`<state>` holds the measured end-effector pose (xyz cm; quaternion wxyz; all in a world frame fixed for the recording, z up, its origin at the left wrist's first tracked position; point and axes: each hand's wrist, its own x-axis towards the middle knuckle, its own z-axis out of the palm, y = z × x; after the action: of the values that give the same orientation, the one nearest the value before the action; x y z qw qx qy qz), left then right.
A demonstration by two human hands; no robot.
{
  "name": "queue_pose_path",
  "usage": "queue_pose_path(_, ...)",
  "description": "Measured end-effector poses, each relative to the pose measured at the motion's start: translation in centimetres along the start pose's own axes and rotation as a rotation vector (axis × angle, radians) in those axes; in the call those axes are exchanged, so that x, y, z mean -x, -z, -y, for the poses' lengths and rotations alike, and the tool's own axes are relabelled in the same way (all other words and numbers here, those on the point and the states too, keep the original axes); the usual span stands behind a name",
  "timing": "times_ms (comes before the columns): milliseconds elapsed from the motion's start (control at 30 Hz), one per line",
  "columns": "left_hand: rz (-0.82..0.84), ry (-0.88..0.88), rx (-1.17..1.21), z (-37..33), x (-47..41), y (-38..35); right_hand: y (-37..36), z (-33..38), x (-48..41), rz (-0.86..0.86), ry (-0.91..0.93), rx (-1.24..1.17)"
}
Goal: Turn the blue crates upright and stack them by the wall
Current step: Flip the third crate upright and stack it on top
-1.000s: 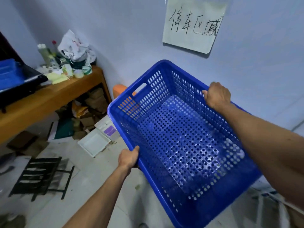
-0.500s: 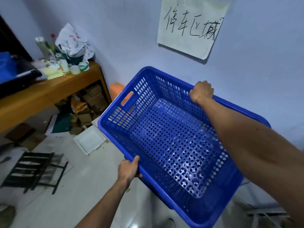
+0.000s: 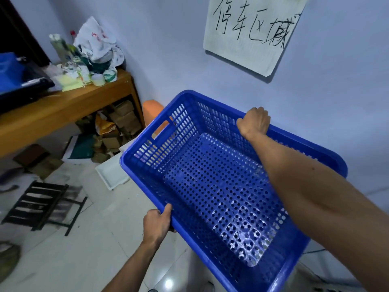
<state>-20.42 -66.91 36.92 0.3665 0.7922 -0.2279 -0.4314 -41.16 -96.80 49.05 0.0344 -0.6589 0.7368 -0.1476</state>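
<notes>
The crate [image 3: 210,186] is held before the wall [image 3: 315,102], right of the table [image 3: 63,110], below the paper sign [image 3: 248,39].

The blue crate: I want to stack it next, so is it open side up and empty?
Yes, upright and empty. The blue crate shows its open top and bare perforated floor, tilted slightly, held by the left hand and right hand.

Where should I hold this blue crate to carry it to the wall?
By the thick rolled rim of the blue crate, one of the hands on each long side from above, as the left hand and right hand do now. The end wall's handle slot is another option.
</notes>
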Motion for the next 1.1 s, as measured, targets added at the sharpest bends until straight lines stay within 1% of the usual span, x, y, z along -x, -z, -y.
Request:
queue_pose_path(100, -0.019, -0.086, -0.088, -1.5, 0.4, 0.5, 0.5, -0.4, -1.0, -0.041, -0.012, -0.009)
queue_pose_path(233, 0.018, -0.138, -0.136, -2.5, 0.2, 1.6, 0.3, -0.5, -2.0, -0.039, -0.001, -0.030)
queue_pose_path(400, -0.011, -0.141, -0.192, -3.2, -0.2, 2.6, -1.5, -0.2, -2.0, 0.051, -0.043, -0.023)
queue_pose_path(467, -0.002, -0.148, -0.227, -3.6, -0.3, 2.7, -2.0, -0.2, -1.8, 0.068, -0.073, -0.008)
queue_pose_path(567, 0.023, -0.149, -0.218, -4.1, -0.4, 2.6, -1.8, -0.3, -2.0, 0.107, -0.095, 0.002)
queue_pose_path(733, 0.039, -0.153, -0.175, -4.2, 0.5, 2.1, -1.5, -0.6, -2.4, 0.090, -0.086, 0.020)
queue_pose_path(1000, 0.047, -0.161, -0.216, -4.2, 0.7, 2.4, -2.0, -1.5, -1.8, 0.122, -0.121, 0.045)
queue_pose_path(1100, 0.034, -0.141, -0.194, -3.9, 0.9, 2.3, -1.7, -1.1, -1.7, 0.149, -0.135, 0.035)
